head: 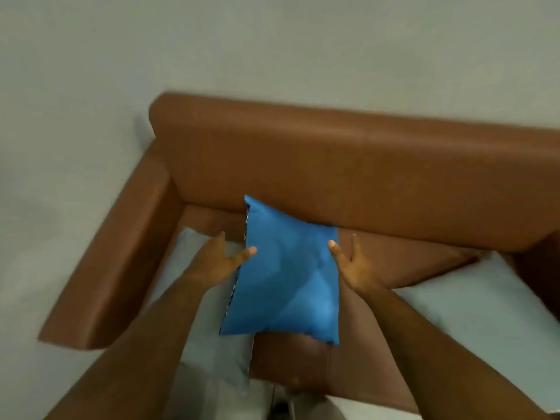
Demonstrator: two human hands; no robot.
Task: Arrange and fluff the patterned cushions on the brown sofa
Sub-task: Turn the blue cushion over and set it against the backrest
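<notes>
A blue cushion hangs over the seat of the brown sofa, its plain blue side towards me and a strip of pattern showing along its left edge. My left hand is at the cushion's left edge, fingers spread, thumb tip touching the fabric. My right hand is at the right edge, also spread, thumb on the cushion. Neither hand wraps around it. A pale grey cushion lies on the seat under my left arm. Another pale cushion lies at the right.
The sofa's left armrest runs towards me on the left. A plain light wall stands behind the backrest. The seat's front edge is near the bottom, with floor below it.
</notes>
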